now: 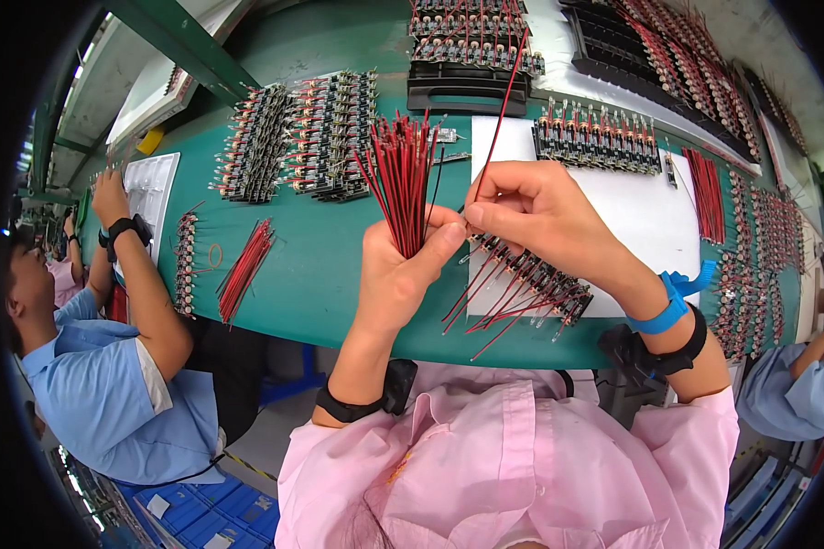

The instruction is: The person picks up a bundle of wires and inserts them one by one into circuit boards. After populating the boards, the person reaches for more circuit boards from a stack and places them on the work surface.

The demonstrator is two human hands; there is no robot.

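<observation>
A thick bundle of red and black wires (pixel 403 188) stands upright in my left hand (pixel 395 274), its fingers wrapped round the lower ends. Close beside it, my right hand (pixel 540 212) pinches a single red wire (pixel 502 114) that rises up and to the right. The fingertips of both hands nearly meet. Under my right hand lies a row of small circuit boards (pixel 545 279) with red wires trailing toward the table's near edge. That row rests on a white sheet (pixel 613 215). A blue strap and a black band circle my right wrist.
Several rows of circuit boards (pixel 330 137) lie at the back left of the green table (pixel 316 265). Another row (pixel 597 139) is behind my right hand. Loose wire bundles (pixel 245 273) (pixel 703 195) lie left and right. A co-worker in blue (pixel 119 384) sits at my left.
</observation>
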